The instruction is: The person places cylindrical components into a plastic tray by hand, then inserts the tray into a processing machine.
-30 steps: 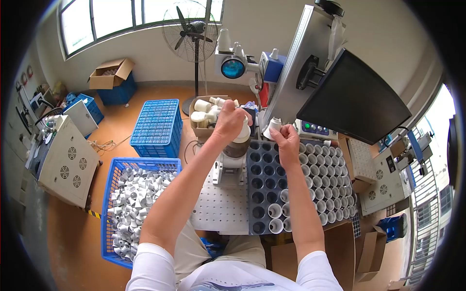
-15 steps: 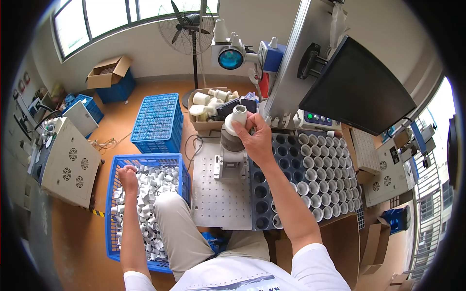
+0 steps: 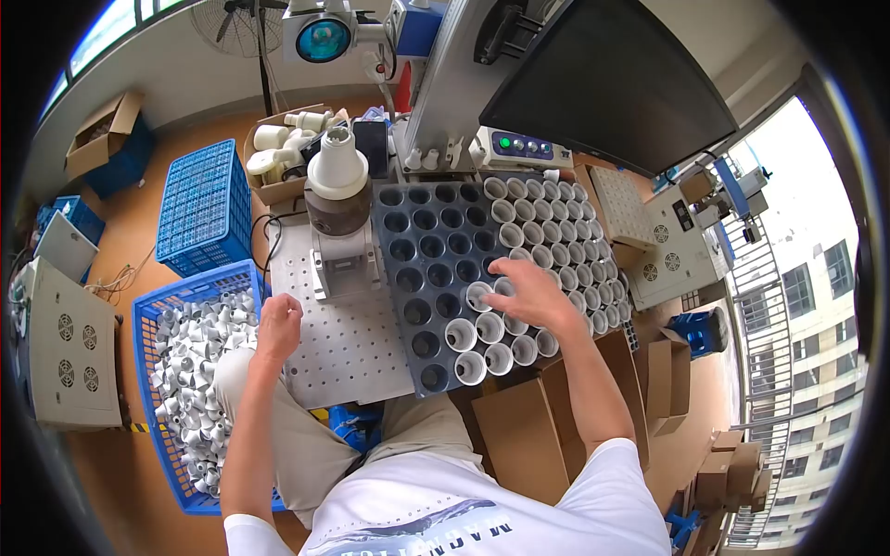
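Observation:
My right hand (image 3: 530, 295) is over the black tray (image 3: 400, 310), its thumb and fingers around the rim of a white cup (image 3: 478, 296). Rows of white cups fill the tray's right part; its left holes hold none. My left hand (image 3: 279, 324) is closed above the perforated metal plate's left edge (image 3: 338, 357); whatever it may hold is hidden. A white cone-shaped piece (image 3: 336, 167) sits upright on the grey fixture (image 3: 343, 250), touched by neither hand.
A blue basket (image 3: 148, 371) of small white parts stands at left, with a blue crate (image 3: 199, 208) behind it. A cardboard box (image 3: 278, 190) is behind the plate. A monitor (image 3: 612, 83) and a lens head (image 3: 324, 40) overhang the back.
My right hand has left the piece on the fixture and moved to the cups in the tray. My left hand has moved from over the basket to the plate's edge. The view has turned right.

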The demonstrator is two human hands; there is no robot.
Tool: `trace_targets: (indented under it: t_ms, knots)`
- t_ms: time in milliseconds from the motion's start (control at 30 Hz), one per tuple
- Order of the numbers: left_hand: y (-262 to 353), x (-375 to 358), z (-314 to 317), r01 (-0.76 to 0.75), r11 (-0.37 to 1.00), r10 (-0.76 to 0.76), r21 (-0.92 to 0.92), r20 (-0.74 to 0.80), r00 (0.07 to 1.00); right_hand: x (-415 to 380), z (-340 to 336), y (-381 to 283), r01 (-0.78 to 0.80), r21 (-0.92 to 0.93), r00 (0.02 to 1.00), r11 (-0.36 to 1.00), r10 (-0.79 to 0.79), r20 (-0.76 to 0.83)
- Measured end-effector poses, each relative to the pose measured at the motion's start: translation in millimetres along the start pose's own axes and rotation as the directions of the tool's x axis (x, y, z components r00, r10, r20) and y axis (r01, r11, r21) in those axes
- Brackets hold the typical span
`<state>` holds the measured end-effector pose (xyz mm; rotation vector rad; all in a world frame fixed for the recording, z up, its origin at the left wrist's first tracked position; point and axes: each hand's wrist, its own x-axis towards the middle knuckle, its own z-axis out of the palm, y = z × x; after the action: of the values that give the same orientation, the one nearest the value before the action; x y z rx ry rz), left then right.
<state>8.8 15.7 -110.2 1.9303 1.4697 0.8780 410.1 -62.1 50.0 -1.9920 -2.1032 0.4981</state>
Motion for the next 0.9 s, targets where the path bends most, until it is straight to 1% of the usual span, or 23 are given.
trace_targets:
  t_ms: [33, 67, 167, 200, 267, 300, 333, 367, 400, 433, 467, 533, 567, 600, 633, 667, 700, 733, 767, 833, 867, 900]
  knots:
    - [-8.8, -0.6, 11.0, 0.033, 0.999, -0.033, -0.004, 0.061, 0.998, -3.2, 7.0, -3.6, 0.022, -0.082, 1.000, 0.996, -0.022, -0.002]
    - [-36.1, -2.5, 29.2, 0.036, 0.990, -0.041, 0.137, 0.036, 0.999, -5.2, 14.5, -7.1, 0.044, -0.162, 0.999, 0.986, -0.044, 0.000]
    - [-29.4, -4.6, 27.4, 0.012, 0.994, -0.009, 0.104, -0.032, 0.999, -0.2, 45.2, -1.9, 0.083, -0.274, 0.995, 0.958, -0.095, -0.029]
    - [-31.8, -3.8, 22.8, 0.041, 0.991, -0.047, 0.128, 0.042, 0.998, 3.2, 42.5, -6.7, 0.068, -0.308, 0.998, 0.949, -0.066, 0.016]
    - [-36.7, -3.1, 12.1, 0.094, 0.979, -0.127, 0.180, 0.187, 0.974, 13.0, 26.6, -3.6, 0.022, -0.161, 0.998, 0.987, -0.012, 0.063]
    - [-40.7, -3.8, 12.6, 0.102, 0.980, -0.132, 0.171, 0.174, 0.976, 19.3, 15.2, -2.4, -0.006, -0.087, 0.996, 0.996, 0.014, 0.090]
    - [-45.0, -4.7, 16.4, 0.109, 0.981, -0.136, 0.162, 0.164, 0.977, 25.3, -7.7, -15.1, -0.119, 0.065, 0.988, 0.991, 0.112, 0.105]
    - [-49.7, -5.5, 18.9, 0.115, 0.982, -0.138, 0.153, 0.155, 0.978, 33.0, -20.8, -19.3, -0.226, 0.230, 0.972, 0.947, 0.204, 0.113]
    - [-41.7, -6.6, 19.2, 0.125, 0.979, -0.144, 0.162, 0.109, 0.984, 43.1, -22.6, -14.3, -0.192, 0.302, 0.981, 0.934, 0.188, 0.045]
    - [-36.2, -6.8, 19.1, 0.110, 0.980, -0.129, 0.168, 0.103, 0.986, 53.8, -18.6, -5.2, -0.153, 0.370, 0.984, 0.916, 0.175, -0.026]
    - [-31.1, -6.3, 17.4, 0.095, 0.980, -0.113, 0.176, 0.097, 0.989, 68.1, -3.8, 6.6, -0.042, 0.486, 0.979, 0.873, 0.132, -0.153]
    - [-26.3, -5.6, 16.6, 0.064, 0.978, -0.078, 0.197, 0.066, 0.995, 87.5, 23.5, 17.1, -0.021, 0.488, 0.948, 0.873, 0.173, -0.269]
    - [-25.3, -6.9, 18.3, 0.053, 0.979, -0.069, 0.198, 0.074, 0.995, 97.0, 36.2, 20.0, -0.006, 0.489, 0.928, 0.872, 0.187, -0.322]
    - [-23.3, -8.2, 18.1, 0.047, 0.978, -0.064, 0.204, 0.074, 0.995, 103.6, 50.8, 20.8, -0.032, 0.507, 0.924, 0.862, 0.218, -0.313]
    - [-22.7, -9.0, 16.3, 0.047, 0.976, -0.063, 0.214, 0.066, 0.996, 109.0, 70.1, 27.0, -0.048, 0.489, 0.914, 0.871, 0.235, -0.330]
    - [-24.7, -8.6, 17.2, 0.059, 0.975, -0.080, 0.216, 0.092, 0.993, 109.1, 83.5, 25.8, -0.020, 0.448, 0.871, 0.894, 0.236, -0.432]
    - [-24.6, -7.6, 16.4, 0.073, 0.973, -0.099, 0.217, 0.113, 0.989, 109.8, 88.7, 21.6, -0.016, 0.377, 0.843, 0.926, 0.215, -0.492]
    - [-17.7, -7.1, 13.9, 0.085, 0.974, -0.109, 0.210, 0.106, 0.988, 113.0, 91.7, 23.1, -0.009, 0.314, 0.851, 0.949, 0.172, -0.496]
    - [-12.2, -8.2, 12.9, 0.095, 0.976, -0.118, 0.198, 0.108, 0.987, 113.0, 93.5, 22.7, -0.042, 0.326, 0.860, 0.944, 0.200, -0.469]
    - [-13.3, -11.4, 15.7, 0.028, 0.978, -0.039, 0.206, 0.051, 0.998, 112.7, 95.9, 25.6, 0.037, 0.322, 0.829, 0.946, 0.152, -0.539]
    - [-14.4, -11.9, 18.3, -0.011, 0.978, 0.005, 0.207, 0.029, 1.000, 113.1, 97.4, 26.8, 0.049, 0.330, 0.826, 0.943, 0.148, -0.544]
    - [-12.5, -12.0, 18.6, -0.019, 0.978, 0.015, 0.206, 0.021, 1.000, 112.1, 97.0, 27.1, 0.057, 0.337, 0.823, 0.940, 0.146, -0.548]
